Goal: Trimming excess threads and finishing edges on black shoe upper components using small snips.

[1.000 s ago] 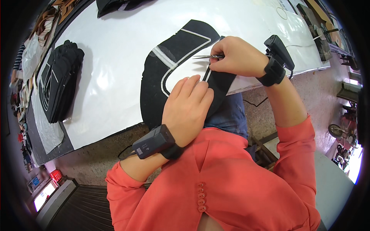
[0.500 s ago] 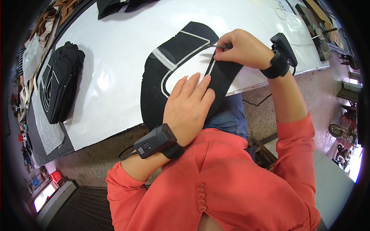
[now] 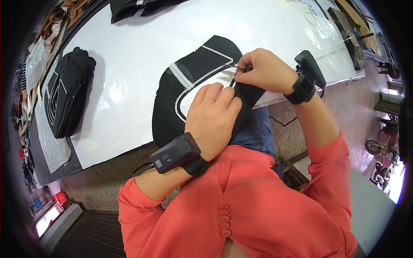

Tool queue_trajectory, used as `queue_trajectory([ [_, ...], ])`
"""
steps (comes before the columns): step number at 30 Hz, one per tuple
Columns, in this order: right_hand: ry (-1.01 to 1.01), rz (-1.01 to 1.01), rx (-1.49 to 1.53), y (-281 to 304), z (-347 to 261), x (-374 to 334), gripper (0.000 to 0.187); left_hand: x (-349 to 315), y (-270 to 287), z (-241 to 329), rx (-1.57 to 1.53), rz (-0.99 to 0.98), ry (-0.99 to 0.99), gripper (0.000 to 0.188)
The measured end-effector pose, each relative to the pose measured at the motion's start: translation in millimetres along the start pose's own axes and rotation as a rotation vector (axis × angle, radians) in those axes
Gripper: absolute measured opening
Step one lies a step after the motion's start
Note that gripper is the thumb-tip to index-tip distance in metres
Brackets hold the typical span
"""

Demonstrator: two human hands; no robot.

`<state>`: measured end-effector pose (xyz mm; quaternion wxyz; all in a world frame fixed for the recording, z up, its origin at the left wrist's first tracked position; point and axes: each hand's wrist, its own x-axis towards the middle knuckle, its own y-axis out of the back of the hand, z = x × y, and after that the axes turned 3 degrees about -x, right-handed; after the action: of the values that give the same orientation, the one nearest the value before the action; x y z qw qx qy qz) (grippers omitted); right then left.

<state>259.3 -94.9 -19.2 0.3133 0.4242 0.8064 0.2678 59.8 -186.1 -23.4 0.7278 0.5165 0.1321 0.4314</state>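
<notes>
A curved black cloth piece [image 3: 165, 112] with white strips lies mid-frame on the white table [image 3: 124, 86]; it looks light, limp and easily creased, best held by its broad outer edge. The left hand [image 3: 213, 116] rests palm down over it, gripping nothing visible. The right hand [image 3: 267, 71], right of centre, pinches a thin metal tool [image 3: 245, 67]. A black stack [image 3: 71, 92] sits upper left.
</notes>
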Motion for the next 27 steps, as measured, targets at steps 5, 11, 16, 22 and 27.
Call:
queue_trajectory([
  [5, 0.143, 0.102, -0.088, 3, 8, -5, 0.025, 4, -5, -3, 0.047, 0.083, -0.067, 0.019],
  [11, 0.039, 0.104, -0.106, 23, 8, -4, 0.028, 10, -4, -3, 0.043, 0.082, -0.069, 0.017],
  [16, 0.048, 0.163, -0.093, 22, 10, -2, 0.026, 13, -5, -3, 0.046, 0.091, -0.066, 0.019],
  [22, 0.074, 0.162, -0.101, 21, 15, 5, 0.027, 21, -10, -8, 0.049, 0.111, -0.074, 0.025],
  [27, -0.037, -0.038, -0.059, 28, 16, 19, 0.029, 33, -17, -16, 0.037, 0.116, -0.092, 0.026],
])
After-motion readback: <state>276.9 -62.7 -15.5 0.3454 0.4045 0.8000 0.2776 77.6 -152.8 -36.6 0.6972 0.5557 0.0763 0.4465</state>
